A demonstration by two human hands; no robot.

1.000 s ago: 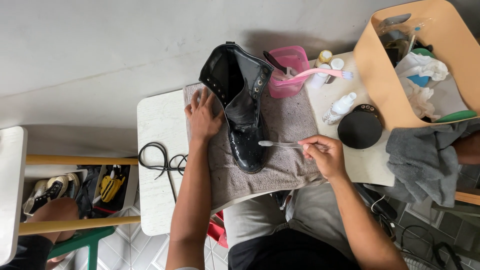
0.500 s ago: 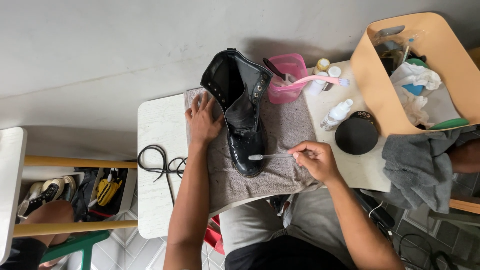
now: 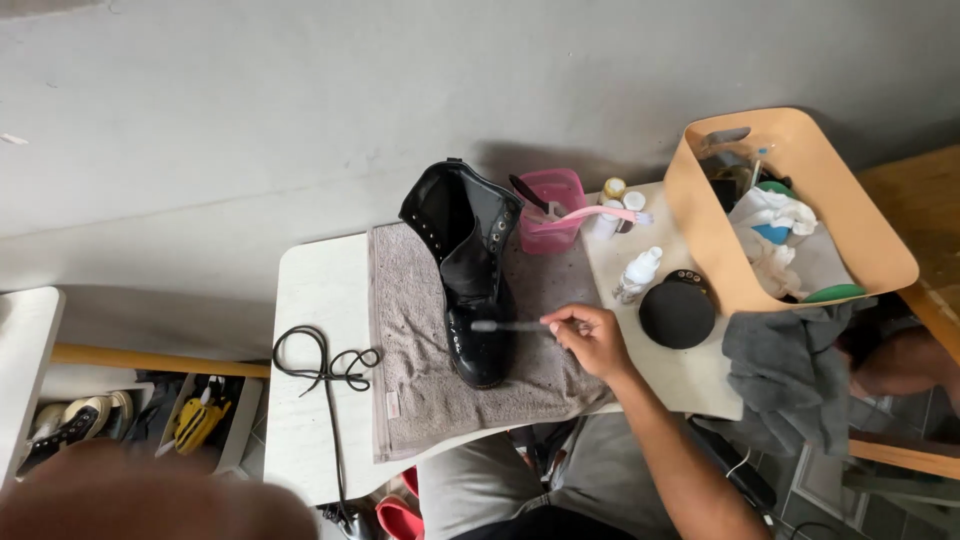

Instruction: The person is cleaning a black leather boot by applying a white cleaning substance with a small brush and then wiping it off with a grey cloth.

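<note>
- Right hand (image 3: 590, 338) pinches a small clear-handled brush (image 3: 505, 325), bristles against a glossy black leather boot (image 3: 468, 275).
- Boot lies on a grey towel (image 3: 415, 360) across a white table (image 3: 310, 400).
- Left hand (image 3: 150, 500): a blur at the bottom edge; grip cannot be told.

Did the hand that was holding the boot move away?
Yes. The left hand has left the black boot on the grey towel, dropping toward the lower left, blurred.

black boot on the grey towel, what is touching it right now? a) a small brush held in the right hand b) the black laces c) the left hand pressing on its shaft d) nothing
a: the right hand holds a small brush whose head lies on the toe of the black boot; the black laces lie apart on the table.
</note>
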